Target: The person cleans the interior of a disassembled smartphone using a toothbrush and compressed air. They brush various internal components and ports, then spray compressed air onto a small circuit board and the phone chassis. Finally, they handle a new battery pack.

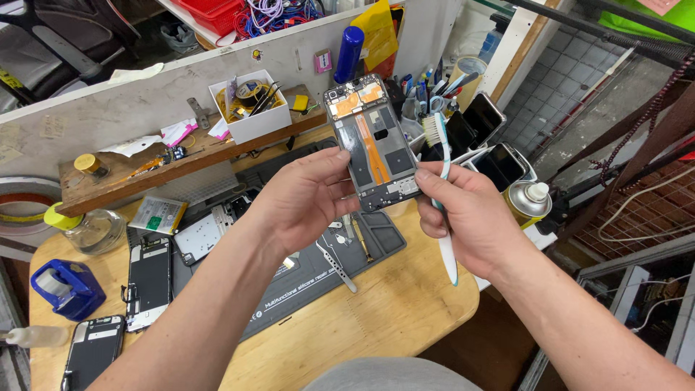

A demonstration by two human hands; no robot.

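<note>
An opened phone (373, 141) with its back cover off, showing orange flex cables and dark boards, is held upright above the bench. My left hand (304, 199) grips its left edge and lower part. My right hand (467, 213) steadies its bottom right corner and also holds a white and teal toothbrush (441, 188), bristles up beside the phone.
A dark silicone repair mat (318, 279) with tweezers (339, 266) lies on the wooden bench. Phone parts (148, 279), a blue tape dispenser (65, 288), a glass jar (90, 230), a spray can (527, 201) and a white box of tools (250, 105) stand around.
</note>
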